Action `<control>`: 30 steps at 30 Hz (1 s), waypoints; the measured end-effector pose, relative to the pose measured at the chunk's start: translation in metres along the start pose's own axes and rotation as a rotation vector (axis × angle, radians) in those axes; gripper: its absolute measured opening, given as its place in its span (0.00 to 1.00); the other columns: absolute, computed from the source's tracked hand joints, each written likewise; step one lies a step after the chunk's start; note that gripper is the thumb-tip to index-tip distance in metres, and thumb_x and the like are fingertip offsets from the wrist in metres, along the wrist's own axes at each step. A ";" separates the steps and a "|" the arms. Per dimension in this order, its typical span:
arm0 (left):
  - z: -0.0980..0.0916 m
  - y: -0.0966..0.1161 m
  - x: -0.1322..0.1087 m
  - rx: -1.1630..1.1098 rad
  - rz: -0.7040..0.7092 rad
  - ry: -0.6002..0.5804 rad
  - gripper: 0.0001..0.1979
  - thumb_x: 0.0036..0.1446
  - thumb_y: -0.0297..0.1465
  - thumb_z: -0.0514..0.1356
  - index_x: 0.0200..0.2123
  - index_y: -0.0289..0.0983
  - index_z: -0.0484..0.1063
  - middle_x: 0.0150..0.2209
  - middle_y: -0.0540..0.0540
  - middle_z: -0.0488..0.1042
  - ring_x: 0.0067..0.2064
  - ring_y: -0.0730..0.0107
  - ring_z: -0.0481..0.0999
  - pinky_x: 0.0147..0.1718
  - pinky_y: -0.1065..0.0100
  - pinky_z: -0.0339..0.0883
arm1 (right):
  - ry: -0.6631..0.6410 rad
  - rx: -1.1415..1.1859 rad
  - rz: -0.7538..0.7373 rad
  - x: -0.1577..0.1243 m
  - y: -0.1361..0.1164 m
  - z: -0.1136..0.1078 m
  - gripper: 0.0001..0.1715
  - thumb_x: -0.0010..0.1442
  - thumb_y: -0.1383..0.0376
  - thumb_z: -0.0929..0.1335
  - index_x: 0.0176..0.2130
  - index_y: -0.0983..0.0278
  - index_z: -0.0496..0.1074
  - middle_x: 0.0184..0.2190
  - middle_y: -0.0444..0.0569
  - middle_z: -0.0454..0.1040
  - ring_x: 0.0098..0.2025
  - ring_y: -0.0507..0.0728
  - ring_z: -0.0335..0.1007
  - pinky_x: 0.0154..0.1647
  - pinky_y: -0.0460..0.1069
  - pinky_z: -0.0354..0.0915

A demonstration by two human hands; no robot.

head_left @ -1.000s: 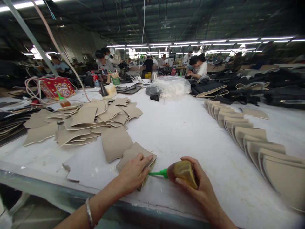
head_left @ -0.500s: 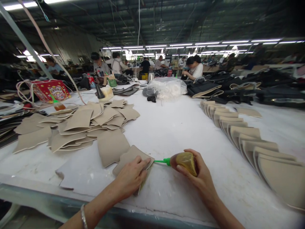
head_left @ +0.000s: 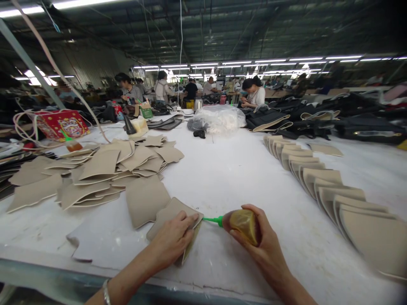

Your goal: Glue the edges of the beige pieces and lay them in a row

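My left hand lies flat with fingers stretched on a beige cut piece near the table's front edge. My right hand is wrapped round an amber glue bottle. The bottle's green nozzle points left and touches the right edge of that piece. A second beige piece lies just left of it, partly under it.
A loose heap of beige pieces covers the left of the white table. A fanned row of beige pieces runs along the right. A clear plastic bag and black goods lie at the back. Other people work at far tables.
The nozzle tip has slid away from me along the piece's right edge, and my right hand followed. My left hand stays pressed on the piece. The view has shifted slightly.
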State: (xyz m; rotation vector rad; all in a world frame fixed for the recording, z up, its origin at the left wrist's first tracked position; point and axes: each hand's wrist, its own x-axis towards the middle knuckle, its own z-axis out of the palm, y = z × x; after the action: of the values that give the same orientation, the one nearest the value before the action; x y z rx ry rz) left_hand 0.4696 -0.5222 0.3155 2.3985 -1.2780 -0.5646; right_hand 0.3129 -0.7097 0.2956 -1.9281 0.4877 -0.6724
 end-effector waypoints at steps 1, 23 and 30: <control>0.000 0.000 0.000 -0.001 -0.003 0.001 0.22 0.61 0.31 0.44 0.57 0.46 0.62 0.41 0.47 0.67 0.42 0.66 0.72 0.44 0.67 0.62 | -0.001 0.001 0.011 0.000 -0.001 0.000 0.30 0.53 0.54 0.71 0.51 0.57 0.59 0.39 0.44 0.68 0.37 0.57 0.66 0.39 0.50 0.63; -0.001 0.000 -0.001 -0.031 0.000 0.024 0.23 0.59 0.30 0.45 0.57 0.44 0.62 0.46 0.46 0.68 0.45 0.64 0.72 0.47 0.65 0.61 | 0.041 0.008 0.067 -0.008 -0.013 0.003 0.30 0.52 0.52 0.71 0.49 0.58 0.60 0.35 0.43 0.70 0.34 0.57 0.67 0.36 0.50 0.63; 0.004 -0.006 -0.001 -0.043 0.015 0.044 0.23 0.58 0.30 0.46 0.57 0.44 0.62 0.48 0.47 0.68 0.47 0.64 0.71 0.50 0.66 0.60 | 0.091 0.075 0.097 -0.007 -0.018 0.004 0.31 0.49 0.51 0.72 0.48 0.59 0.62 0.34 0.44 0.71 0.35 0.58 0.68 0.37 0.50 0.64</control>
State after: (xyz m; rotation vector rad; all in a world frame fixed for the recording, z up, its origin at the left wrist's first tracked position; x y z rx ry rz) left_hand 0.4716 -0.5192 0.3098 2.3513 -1.2518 -0.5273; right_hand 0.3112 -0.6951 0.3088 -1.7978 0.6000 -0.7078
